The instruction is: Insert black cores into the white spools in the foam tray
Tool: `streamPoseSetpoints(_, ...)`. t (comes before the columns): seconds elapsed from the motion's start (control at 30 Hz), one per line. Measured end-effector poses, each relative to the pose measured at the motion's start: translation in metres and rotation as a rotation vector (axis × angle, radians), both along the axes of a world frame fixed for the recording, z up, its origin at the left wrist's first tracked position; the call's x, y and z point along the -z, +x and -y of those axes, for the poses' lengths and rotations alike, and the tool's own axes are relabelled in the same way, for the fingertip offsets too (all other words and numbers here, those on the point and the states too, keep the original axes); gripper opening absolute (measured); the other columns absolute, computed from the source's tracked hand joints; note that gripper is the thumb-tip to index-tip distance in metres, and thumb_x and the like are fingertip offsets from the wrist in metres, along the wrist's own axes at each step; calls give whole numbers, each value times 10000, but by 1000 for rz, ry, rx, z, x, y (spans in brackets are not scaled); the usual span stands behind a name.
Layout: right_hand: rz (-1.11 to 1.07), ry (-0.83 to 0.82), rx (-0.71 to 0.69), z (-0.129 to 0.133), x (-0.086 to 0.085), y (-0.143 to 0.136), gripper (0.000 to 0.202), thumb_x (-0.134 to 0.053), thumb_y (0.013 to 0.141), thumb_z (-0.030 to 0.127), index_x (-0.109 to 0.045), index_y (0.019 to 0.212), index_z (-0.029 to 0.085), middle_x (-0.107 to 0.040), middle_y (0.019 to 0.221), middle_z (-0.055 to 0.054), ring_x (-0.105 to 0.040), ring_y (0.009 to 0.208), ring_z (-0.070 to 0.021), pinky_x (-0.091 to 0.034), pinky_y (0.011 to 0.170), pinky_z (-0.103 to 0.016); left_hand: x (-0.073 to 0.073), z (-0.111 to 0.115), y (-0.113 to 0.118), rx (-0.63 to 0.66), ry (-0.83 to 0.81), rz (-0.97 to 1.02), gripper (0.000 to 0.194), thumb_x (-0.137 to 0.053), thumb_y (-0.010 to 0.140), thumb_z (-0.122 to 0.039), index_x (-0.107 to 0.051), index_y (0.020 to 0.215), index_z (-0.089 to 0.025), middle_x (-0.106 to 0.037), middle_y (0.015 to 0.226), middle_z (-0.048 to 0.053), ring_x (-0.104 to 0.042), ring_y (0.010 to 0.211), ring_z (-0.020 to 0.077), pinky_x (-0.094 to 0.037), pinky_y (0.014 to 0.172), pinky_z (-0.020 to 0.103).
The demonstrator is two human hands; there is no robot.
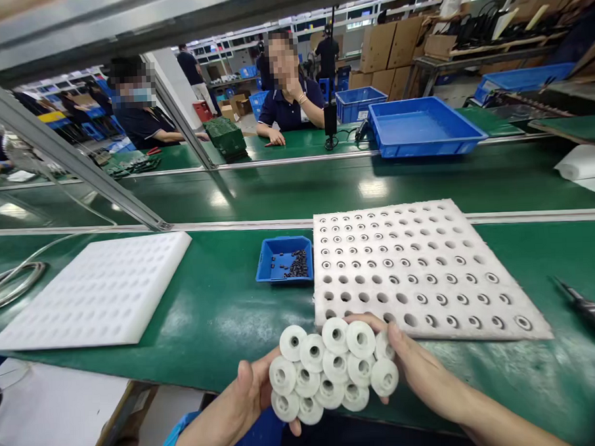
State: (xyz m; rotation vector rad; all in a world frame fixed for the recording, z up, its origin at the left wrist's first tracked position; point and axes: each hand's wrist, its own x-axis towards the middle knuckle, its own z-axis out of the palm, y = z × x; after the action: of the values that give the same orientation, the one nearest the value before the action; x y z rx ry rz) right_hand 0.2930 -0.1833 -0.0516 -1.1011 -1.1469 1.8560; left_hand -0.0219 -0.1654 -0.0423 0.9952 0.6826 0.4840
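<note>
A bundle of several white round parts with holes in their ends (334, 366) is squeezed between my two hands, just above the front edge of the bench. My left hand (250, 396) presses on its left side, with fingertips showing below. On the right side my right hand (407, 359) grips it, thumb on the near face and fingers behind. Beyond the bundle lies a white foam tray (383, 278) with rows of holes; many hold round parts, others are bare. Beside the tray sits a small blue bin (264, 267) containing little black pieces (298, 265).
A second white foam sheet (98, 291) lies at left. At right rests a dark pen-shaped tool (592, 312). Across the bench are a large blue tray (426, 126), a stack of green boards (226, 137) and two seated people. A slanted metal post (71, 128) stands at left.
</note>
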Motion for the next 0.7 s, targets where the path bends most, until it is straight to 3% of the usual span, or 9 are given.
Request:
streamPoseSetpoints(0.07, 50, 106, 22, 3, -3, 2, 740, -237, 1046, 776, -536, 1502, 275, -730, 1158, -115, -722, 906, -267, -625, 831, -449, -1, 3, 1, -5, -11, 22, 1011, -249, 856, -937, -459, 1607, -294, -692, 1331, 166, -697, 945, 274, -610, 833, 438)
streamPoseSetpoints(0.17, 98, 251, 54, 7, -7, 3, 698, -278, 1054, 748, -593, 1460, 277, -702, 1309, -126, -675, 1204, -319, -544, 1080, -516, -5, 3, 1, -1, -36, 23, 1025, -270, 851, -940, -450, 1615, -280, -669, 1385, 177, -695, 983, 289, -601, 857, 451)
streamPoseSetpoints(0.23, 82, 237, 48, 10, -8, 4, 706, -271, 1061, 740, -565, 1496, 269, -737, 1213, -124, -703, 1129, -313, -565, 1039, -509, -7, 0, 1, 7, -68, -2, 1061, -272, 840, -950, -480, 1595, -233, -709, 1284, 179, -699, 937, 280, -585, 867, 452)
streamPoseSetpoints(0.3, 51, 171, 26, 13, -9, 4, 736, -247, 1067, 740, -504, 1555, 254, -760, 1030, -107, -733, 914, -282, -610, 897, -473, -7, -4, 1, 19, -101, -26, 1100, -278, 812, -973, -534, 1551, -200, -745, 1134, 161, -697, 866, 268, -575, 847, 444)
streamPoseSetpoints(0.4, 26, 98, 10, 16, -11, 4, 783, -229, 1073, 744, -427, 1611, 211, -742, 888, -85, -702, 729, -238, -594, 736, -404, -5, -9, 2, 39, -132, -47, 1075, -282, 796, -992, -634, 1448, -213, -748, 1016, 121, -669, 792, 235, -567, 788, 403)
streamPoseSetpoints(0.57, -5, 80, 7, 17, -14, 2, 810, -218, 1089, 726, -395, 1623, 143, -721, 814, -67, -678, 679, -207, -558, 734, -382, 1, -13, 3, 48, -176, -89, 1092, -168, 824, -980, -674, 1372, -182, -741, 984, 126, -647, 724, 202, -569, 709, 358)
streamPoseSetpoints(0.7, 1, 82, 12, 18, -12, 3, 797, -212, 1099, 708, -385, 1629, 138, -712, 768, -49, -688, 689, -216, -555, 756, -396, 2, -11, 2, 20, -164, -140, 1090, -211, 814, -986, -675, 1351, -158, -732, 957, 131, -652, 705, 207, -590, 695, 364)
